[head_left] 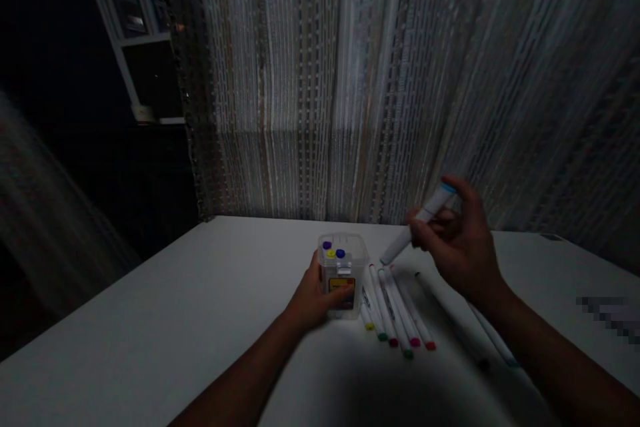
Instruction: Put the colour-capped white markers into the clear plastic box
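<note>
My left hand is wrapped round a clear plastic box that stands upright on the white table. A purple, a yellow and a blue marker end show inside the box near its top. In the air to the right, my right hand grips a white marker with a light blue end, tilted so its lower end points down towards the box. Several white markers with yellow, green, red and pink ends lie side by side just right of the box.
A dark-ended marker and a blue-ended marker lie further right, partly behind my right forearm. The white table reaches back to a patterned curtain. At the back left is a window. The room is dim.
</note>
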`<state>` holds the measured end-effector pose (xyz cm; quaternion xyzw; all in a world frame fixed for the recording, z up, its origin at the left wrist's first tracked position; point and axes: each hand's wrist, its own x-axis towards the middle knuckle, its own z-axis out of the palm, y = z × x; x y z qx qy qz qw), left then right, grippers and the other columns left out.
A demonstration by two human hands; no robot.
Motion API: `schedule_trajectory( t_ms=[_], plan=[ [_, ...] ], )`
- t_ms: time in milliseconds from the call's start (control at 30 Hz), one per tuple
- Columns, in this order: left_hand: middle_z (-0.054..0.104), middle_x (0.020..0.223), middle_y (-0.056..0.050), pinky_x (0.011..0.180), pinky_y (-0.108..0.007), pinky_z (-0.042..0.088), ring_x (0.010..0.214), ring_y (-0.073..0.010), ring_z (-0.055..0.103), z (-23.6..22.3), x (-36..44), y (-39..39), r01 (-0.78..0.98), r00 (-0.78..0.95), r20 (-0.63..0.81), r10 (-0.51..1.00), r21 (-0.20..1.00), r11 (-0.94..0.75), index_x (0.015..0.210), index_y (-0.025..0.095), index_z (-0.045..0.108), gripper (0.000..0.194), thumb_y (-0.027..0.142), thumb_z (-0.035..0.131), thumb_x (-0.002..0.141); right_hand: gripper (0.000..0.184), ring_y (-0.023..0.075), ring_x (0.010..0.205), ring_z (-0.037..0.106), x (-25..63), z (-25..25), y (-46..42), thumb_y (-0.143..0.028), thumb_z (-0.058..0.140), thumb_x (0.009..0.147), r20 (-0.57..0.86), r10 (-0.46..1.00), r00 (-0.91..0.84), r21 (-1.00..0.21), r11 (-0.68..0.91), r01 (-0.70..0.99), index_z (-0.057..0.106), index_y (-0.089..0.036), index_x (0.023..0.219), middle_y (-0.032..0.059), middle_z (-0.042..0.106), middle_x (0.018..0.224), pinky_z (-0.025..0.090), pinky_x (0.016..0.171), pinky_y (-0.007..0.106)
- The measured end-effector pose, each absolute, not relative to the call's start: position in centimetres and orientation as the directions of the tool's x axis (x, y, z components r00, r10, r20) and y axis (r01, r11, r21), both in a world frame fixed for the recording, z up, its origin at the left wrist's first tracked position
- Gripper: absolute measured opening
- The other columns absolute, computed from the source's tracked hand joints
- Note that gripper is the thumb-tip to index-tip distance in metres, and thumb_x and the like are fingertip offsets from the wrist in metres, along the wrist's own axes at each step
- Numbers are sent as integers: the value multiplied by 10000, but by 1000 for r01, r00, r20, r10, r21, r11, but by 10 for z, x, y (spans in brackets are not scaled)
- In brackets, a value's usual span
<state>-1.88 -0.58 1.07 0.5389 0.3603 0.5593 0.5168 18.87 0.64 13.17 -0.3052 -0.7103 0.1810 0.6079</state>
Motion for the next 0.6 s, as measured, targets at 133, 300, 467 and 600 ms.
schedule_trajectory(
  t_ms=[133,300,467,600],
  plan=[
    [615,1058,-93,630,-365,571,907,-265,635,10,-18,-6,-199,112,233,966,958,-207,1150,215,394,672,301,781,607,433,105,556,531,156,163,15,-282,511,801,790,580,-198,-535,811,237,372,-243,1209,-13,562,761,457,518,238],
    [618,1048,-92,637,-377,568,893,-262,638,9,-18,-5,-213,115,238,964,954,-210,1143,213,389,672,311,781,606,285,121,610,550,122,167,23,-171,470,802,722,561,-404,-406,817,408,517,-160,1083,5,575,707,439,611,252],
    [612,1081,-94,711,-360,550,931,-247,624,10,-18,-4,-191,111,295,949,943,-271,1150,208,389,682,298,784,601,227,139,668,576,106,162,13,-143,453,813,540,616,-573,-274,773,572,640,-127,939,49,644,738,406,642,239],
    [611,1070,-92,696,-358,548,915,-247,623,9,-18,-3,-190,105,317,942,937,-294,1173,208,381,703,307,781,603,207,130,688,585,103,158,10,-130,485,786,400,651,-645,-212,750,626,687,-137,830,56,675,803,396,627,215]
  ],
)
